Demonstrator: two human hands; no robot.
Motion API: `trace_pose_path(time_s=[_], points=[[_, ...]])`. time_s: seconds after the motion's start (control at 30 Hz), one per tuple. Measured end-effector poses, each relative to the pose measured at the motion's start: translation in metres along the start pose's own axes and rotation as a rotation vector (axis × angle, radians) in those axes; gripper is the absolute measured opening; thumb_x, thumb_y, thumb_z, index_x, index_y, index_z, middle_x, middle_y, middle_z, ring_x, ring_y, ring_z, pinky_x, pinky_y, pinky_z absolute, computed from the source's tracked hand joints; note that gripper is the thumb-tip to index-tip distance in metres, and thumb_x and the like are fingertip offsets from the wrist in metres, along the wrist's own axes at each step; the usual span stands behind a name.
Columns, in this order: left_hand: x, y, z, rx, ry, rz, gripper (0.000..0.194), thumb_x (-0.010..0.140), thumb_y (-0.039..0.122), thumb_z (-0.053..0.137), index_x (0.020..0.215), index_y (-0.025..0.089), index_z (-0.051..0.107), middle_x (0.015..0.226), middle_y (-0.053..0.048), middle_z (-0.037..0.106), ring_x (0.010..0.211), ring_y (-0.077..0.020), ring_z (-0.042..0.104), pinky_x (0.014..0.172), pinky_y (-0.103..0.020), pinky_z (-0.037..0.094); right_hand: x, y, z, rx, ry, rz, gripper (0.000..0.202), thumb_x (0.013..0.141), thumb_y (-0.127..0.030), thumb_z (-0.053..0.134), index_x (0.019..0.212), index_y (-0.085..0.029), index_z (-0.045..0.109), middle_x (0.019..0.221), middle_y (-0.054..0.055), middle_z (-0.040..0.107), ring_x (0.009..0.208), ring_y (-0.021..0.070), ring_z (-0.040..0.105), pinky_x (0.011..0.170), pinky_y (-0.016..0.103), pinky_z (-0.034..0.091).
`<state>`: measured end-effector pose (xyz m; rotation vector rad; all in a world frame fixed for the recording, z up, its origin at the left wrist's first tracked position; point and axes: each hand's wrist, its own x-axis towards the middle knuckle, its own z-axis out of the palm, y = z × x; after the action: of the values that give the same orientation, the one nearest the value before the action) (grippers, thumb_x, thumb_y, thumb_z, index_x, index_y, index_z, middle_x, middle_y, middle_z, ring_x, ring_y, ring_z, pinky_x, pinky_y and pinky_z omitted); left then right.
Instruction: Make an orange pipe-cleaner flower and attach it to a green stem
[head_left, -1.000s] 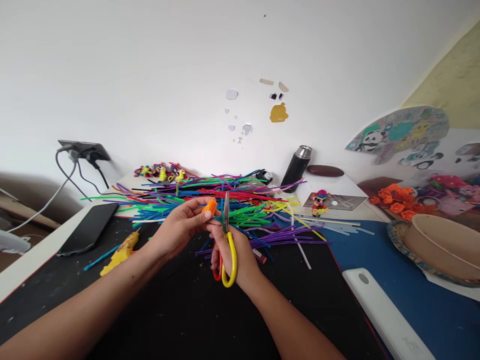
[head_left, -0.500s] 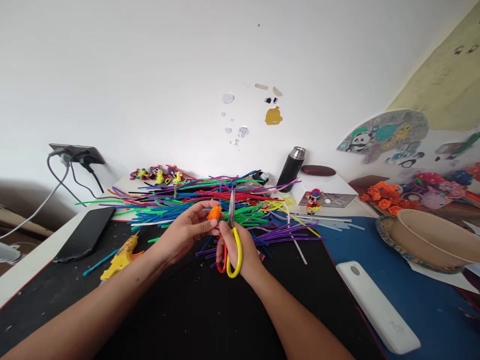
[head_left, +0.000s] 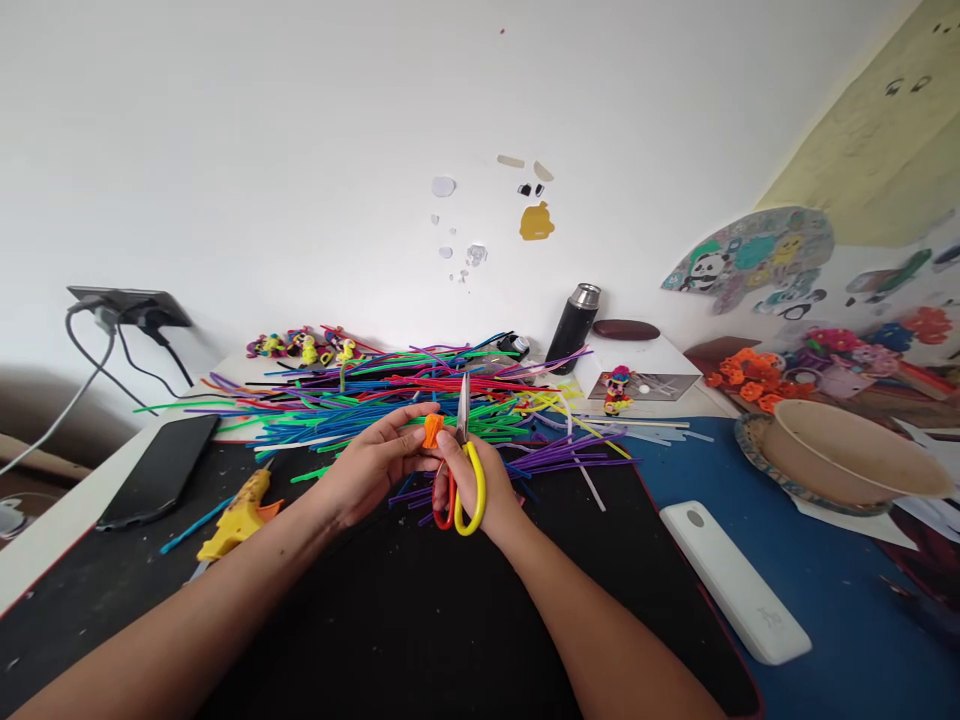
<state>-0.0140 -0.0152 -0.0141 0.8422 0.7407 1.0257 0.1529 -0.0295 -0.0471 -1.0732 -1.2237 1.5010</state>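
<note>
A small orange fuzzy piece (head_left: 433, 431) is pinched by the fingers of my left hand (head_left: 379, 462). My right hand (head_left: 484, 485) holds scissors (head_left: 471, 490) with one yellow and one red handle, blades pointing up and seemingly together. The thumb of that hand also touches the right side of the orange piece. Behind both hands lies a wide pile of coloured pipe cleaners (head_left: 360, 410), with purple ones (head_left: 570, 452) spreading to the right.
On the black mat (head_left: 360, 630) at left are a yellow glue gun (head_left: 238, 518) and a black phone (head_left: 161, 470). A black flask (head_left: 574, 328) stands behind the pile. To the right are a small figure (head_left: 618, 391), a white case (head_left: 735, 582) and a beige bowl (head_left: 847, 460).
The orange piece has turned in my fingers, and my right thumb has come against it. The view has shifted slightly, moving the surroundings left and up.
</note>
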Motion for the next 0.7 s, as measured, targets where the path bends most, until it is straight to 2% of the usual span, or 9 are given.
trace_pose_path(time_s=[0.17, 0.43, 0.7], points=[[-0.0019, -0.0015, 0.0028, 0.075, -0.070, 0.018, 0.037, 0.084, 0.032, 0.096, 0.114, 0.016, 0.081, 0.116, -0.014, 0.083, 0.093, -0.0232, 0.081, 0.082, -0.030, 0.068, 0.0019, 0.0022, -0.0024, -0.014, -0.018, -0.008, 0.071, 0.085, -0.088, 0.063, 0.102, -0.019, 0.063, 0.047, -0.006, 0.058, 0.036, 0.0158, 0.058, 0.038, 0.023, 0.048], [0.0016, -0.0026, -0.0026, 0.026, -0.031, -0.027, 0.027, 0.089, 0.028, 0.089, 0.110, 0.014, 0.080, 0.107, -0.015, 0.084, 0.087, -0.0234, 0.082, 0.078, -0.030, 0.068, 0.0006, 0.0029, -0.0023, -0.017, -0.038, -0.025, 0.068, 0.088, -0.087, 0.060, 0.097, -0.020, 0.062, 0.049, -0.005, 0.060, 0.038, 0.0161, 0.060, 0.040, 0.023, 0.048], [-0.0002, -0.0026, -0.0026, 0.053, -0.038, -0.011, 0.027, 0.091, 0.032, 0.088, 0.108, 0.014, 0.077, 0.121, -0.017, 0.082, 0.088, -0.0223, 0.080, 0.074, -0.028, 0.067, 0.0032, 0.0060, -0.0023, 0.012, -0.053, 0.013, 0.076, 0.086, -0.081, 0.066, 0.126, -0.016, 0.066, 0.048, -0.007, 0.060, 0.037, 0.0171, 0.060, 0.039, 0.023, 0.046]])
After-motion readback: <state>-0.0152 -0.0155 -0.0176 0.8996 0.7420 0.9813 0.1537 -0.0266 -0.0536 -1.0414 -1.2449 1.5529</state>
